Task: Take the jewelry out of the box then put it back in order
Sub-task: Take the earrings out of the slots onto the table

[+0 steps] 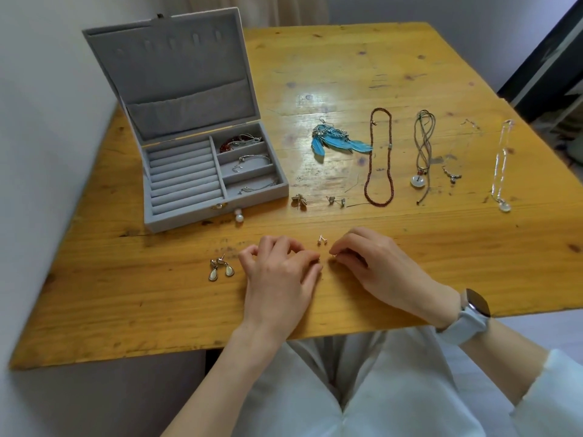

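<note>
Studs beside right grip (fingers curled)

both hands pinch tiny studs — grey box open.

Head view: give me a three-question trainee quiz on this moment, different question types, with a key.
1. True or false: the box has its lid shut.
2. What lies nearest the left hand? A) feather earrings B) teardrop earrings C) red bead necklace
3. Fill in: the watch is on the ____ wrist.

Key: 1 false, the lid stands open. 2 B, just left of that hand on the table. 3 right; the right hand meets the left at the fingertips.
</note>
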